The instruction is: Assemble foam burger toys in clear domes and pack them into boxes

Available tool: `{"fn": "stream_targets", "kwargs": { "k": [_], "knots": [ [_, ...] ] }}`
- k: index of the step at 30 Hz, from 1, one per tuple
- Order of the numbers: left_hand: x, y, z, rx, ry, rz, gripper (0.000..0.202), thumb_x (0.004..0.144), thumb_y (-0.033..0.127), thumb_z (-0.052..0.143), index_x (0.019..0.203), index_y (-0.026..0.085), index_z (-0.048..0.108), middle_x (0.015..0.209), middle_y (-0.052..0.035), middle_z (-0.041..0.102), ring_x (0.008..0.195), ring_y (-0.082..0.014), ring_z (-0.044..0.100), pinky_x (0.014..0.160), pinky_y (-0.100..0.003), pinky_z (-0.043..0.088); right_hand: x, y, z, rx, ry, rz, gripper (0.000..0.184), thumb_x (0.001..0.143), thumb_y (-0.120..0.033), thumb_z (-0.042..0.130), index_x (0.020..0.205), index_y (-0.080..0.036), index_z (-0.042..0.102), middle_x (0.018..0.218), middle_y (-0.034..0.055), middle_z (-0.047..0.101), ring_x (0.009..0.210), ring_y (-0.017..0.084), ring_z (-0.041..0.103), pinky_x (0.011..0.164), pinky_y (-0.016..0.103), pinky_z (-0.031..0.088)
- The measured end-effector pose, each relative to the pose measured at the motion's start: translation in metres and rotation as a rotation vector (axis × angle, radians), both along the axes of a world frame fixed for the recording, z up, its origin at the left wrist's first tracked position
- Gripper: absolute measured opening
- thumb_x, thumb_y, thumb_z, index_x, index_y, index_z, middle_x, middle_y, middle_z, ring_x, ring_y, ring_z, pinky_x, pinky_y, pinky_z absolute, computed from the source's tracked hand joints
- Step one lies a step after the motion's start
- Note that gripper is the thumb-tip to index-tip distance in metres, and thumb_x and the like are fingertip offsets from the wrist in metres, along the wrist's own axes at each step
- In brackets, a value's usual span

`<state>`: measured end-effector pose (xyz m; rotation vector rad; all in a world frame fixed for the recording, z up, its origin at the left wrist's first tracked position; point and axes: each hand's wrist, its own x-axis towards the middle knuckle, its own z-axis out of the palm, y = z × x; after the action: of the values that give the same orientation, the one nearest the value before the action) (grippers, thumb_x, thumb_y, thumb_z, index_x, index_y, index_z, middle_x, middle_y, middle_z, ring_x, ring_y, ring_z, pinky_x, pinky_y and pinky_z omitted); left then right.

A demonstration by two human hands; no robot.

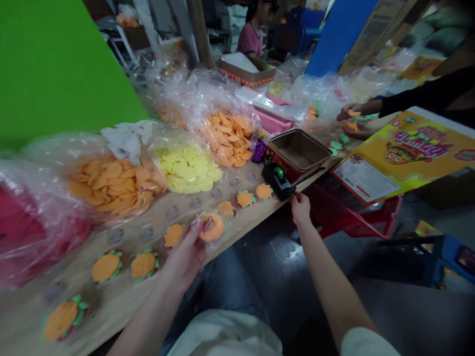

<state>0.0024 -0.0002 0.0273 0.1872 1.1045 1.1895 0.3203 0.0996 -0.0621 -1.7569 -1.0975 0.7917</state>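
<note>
Orange foam disc (212, 227) is what I'm watching on this feed. It sits at the fingertips of the left hand (184, 255), up and to the right of the palm, just above the worktop (111, 306). From here, the fingers (202, 225) look clenched on its left rim, with a scrap of clear film (198, 220) caught there.

The right hand (301, 208) is well apart, at the front edge of the worktop, its fingers bunched just beside a black tape dispenser (277, 182) with a green core. I cannot tell whether that hand grips anything.

Along the worktop I can make out a row of orange discs trimmed with green and red foam (143, 264), with small grey squares (171, 212) set just behind them. Behind those lie clear bags of orange discs (115, 185) and yellow discs (187, 170). A metal tray (299, 151) stands beyond the dispenser.

To the right, a printed burger-themed card (404, 153) lies flat. Past it, a co-worker's hands (352, 118) hold orange pieces over green foam scraps (336, 146).
</note>
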Motion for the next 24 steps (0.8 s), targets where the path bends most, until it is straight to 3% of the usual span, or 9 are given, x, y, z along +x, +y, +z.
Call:
{"fn": "stream_targets", "kwargs": {
  "k": [2, 4, 7, 9, 12, 15, 21, 24],
  "knots": [
    [-0.002, -0.001, 0.002, 0.04, -0.031, 0.035, 0.025, 0.08, 0.025, 0.058, 0.104, 0.017, 0.058, 0.11, -0.0055, 0.063, 0.089, -0.0152, 0.064, 0.071, -0.025, 0.055, -0.019, -0.017, 0.007, 0.021, -0.072, -0.066, 0.024, 0.076, -0.04, 0.046, 0.081, -0.018, 0.05, 0.092, 0.0129, 0.053, 0.104, 0.027, 0.045, 0.087, 0.044, 0.039],
    [-0.007, -0.004, 0.002, 0.089, -0.049, 0.058, 0.028, 0.078, 0.027, 0.061, 0.104, 0.017, 0.057, 0.111, -0.0058, 0.062, 0.091, -0.0159, 0.063, 0.076, -0.027, 0.054, -0.05, -0.041, 0.018, 0.067, -0.076, -0.038, 0.024, 0.079, -0.04, 0.046, 0.083, -0.018, 0.053, 0.091, 0.0122, 0.055, 0.096, 0.026, 0.049, 0.084, 0.042, 0.041],
    [-0.016, -0.011, -0.002, 0.147, -0.03, 0.102, 0.032, 0.075, 0.028, 0.065, 0.103, 0.018, 0.057, 0.109, -0.0053, 0.062, 0.091, -0.0162, 0.062, 0.077, -0.029, 0.053, -0.113, -0.08, 0.042, 0.102, 0.074, 0.286, 0.025, 0.081, -0.04, 0.05, 0.092, -0.02, 0.058, 0.077, 0.0048, 0.059, 0.069, 0.018, 0.055, 0.068, 0.034, 0.047],
    [-0.025, -0.017, -0.004, 0.177, -0.004, 0.142, 0.032, 0.074, 0.031, 0.065, 0.102, 0.018, 0.056, 0.108, -0.0053, 0.062, 0.091, -0.016, 0.061, 0.075, -0.028, 0.053, -0.156, -0.101, 0.059, 0.077, 0.173, 0.516, 0.028, 0.081, -0.037, 0.053, 0.104, -0.021, 0.058, 0.076, 0.0026, 0.061, 0.065, 0.016, 0.056, 0.065, 0.031, 0.048],
    [-0.042, -0.029, -0.003, 0.197, 0.016, 0.176, 0.032, 0.074, 0.032, 0.065, 0.101, 0.019, 0.056, 0.106, -0.0053, 0.062, 0.088, -0.0157, 0.061, 0.071, -0.027, 0.053, -0.204, -0.115, 0.074, 0.074, 0.271, 0.749, 0.05, 0.082, -0.031, 0.054, 0.129, -0.025, 0.039, 0.075, -0.0007, 0.061, 0.067, 0.014, 0.058, 0.067, 0.03, 0.048],
    [-0.06, -0.043, 0.001, 0.186, 0.025, 0.205, 0.032, 0.072, 0.031, 0.068, 0.098, 0.018, 0.056, 0.102, -0.0046, 0.063, 0.083, -0.015, 0.062, 0.067, -0.026, 0.052, -0.229, -0.116, 0.077, 0.076, 0.266, 0.862, 0.06, 0.081, -0.028, 0.055, 0.135, -0.027, 0.029, 0.072, -0.003, 0.061, 0.067, 0.013, 0.058, 0.069, 0.03, 0.048],
    [-0.081, -0.062, 0.004, 0.241, 0.059, 0.298, 0.029, 0.07, 0.029, 0.069, 0.094, 0.018, 0.056, 0.094, -0.0023, 0.063, 0.078, -0.0129, 0.062, 0.065, -0.023, 0.05, -0.26, -0.123, 0.069, 0.027, 0.314, 0.86, 0.061, 0.08, -0.03, 0.056, 0.134, -0.024, 0.029, 0.064, -0.0048, 0.057, 0.059, 0.013, 0.056, 0.061, 0.028, 0.047],
    [-0.091, -0.069, 0.005, 0.281, 0.109, 0.352, 0.029, 0.071, 0.028, 0.068, 0.094, 0.018, 0.055, 0.093, -0.0017, 0.063, 0.08, -0.012, 0.061, 0.07, -0.023, 0.05, -0.266, -0.132, 0.061, 0.045, 0.281, 0.835, 0.057, 0.078, -0.034, 0.057, 0.129, -0.023, 0.034, 0.082, 0.0016, 0.062, 0.073, 0.015, 0.058, 0.064, 0.03, 0.049]
  ]
}}
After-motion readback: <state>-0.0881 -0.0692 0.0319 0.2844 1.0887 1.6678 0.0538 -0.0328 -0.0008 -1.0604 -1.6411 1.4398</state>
